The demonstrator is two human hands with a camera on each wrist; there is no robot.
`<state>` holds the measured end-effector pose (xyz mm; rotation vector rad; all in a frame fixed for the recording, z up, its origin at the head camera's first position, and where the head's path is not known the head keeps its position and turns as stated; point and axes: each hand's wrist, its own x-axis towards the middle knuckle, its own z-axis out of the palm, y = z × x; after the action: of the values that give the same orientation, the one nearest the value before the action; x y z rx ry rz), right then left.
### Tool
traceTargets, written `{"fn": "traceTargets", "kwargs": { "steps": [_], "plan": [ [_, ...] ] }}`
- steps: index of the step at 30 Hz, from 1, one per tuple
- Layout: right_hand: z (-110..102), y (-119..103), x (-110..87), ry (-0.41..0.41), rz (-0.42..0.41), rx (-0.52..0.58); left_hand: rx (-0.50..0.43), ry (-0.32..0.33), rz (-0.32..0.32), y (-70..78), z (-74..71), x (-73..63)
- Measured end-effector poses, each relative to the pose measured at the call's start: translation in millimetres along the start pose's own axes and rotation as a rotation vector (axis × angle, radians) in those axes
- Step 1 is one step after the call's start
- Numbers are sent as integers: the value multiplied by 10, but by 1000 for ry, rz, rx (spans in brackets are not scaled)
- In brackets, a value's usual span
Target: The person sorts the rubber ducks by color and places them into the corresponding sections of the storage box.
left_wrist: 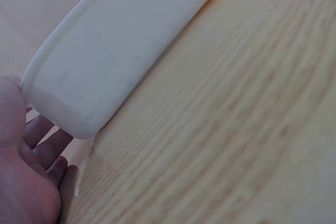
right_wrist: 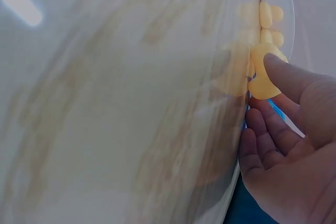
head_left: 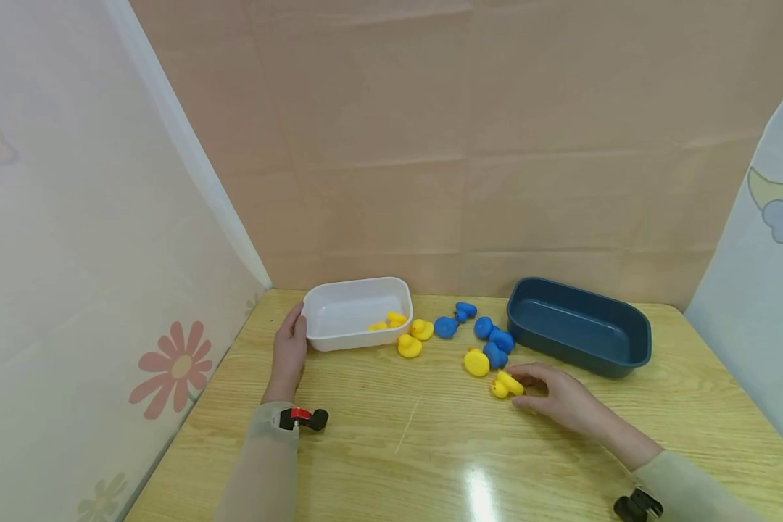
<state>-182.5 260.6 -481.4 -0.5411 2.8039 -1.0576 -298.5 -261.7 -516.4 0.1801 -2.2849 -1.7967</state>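
Left hand [head_left: 291, 353] curls round the white tray [head_left: 339, 341], likely steadying it | right hand [head_left: 557, 395] pinches its nearest yellow duck [head_left: 510, 383], tipped over, seemingly the easiest reach!

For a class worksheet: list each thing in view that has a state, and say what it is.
Left hand: touching the white tray's left end
Right hand: pinching the held duck
Held duck: yellow, tipped
White tray: upright, two yellow ducks showing inside
Dark blue tray: upright, no ducks visible inside
Yellow pair beside white tray: upright
Loose yellow duck: tipped, base showing
Blue ducks: outside trays, some tipped
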Motion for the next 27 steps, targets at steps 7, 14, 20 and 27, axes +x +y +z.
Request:
{"fn": "traceTargets", "kwargs": {
  "steps": [7,14,20,27],
  "plan": [
    [17,-12,20,13,5,3,-1,-2,-2,3,1,-9],
    [35,-15,25,29,18,-3,-5,-5,-2,10,9,-18],
    [26,-33,21,37,48,-1,-4,7,8,-11,4,-14],
    [-28,-149,18,60,72,26,-16,10,-5,-5,18,-5]
  ]
}}
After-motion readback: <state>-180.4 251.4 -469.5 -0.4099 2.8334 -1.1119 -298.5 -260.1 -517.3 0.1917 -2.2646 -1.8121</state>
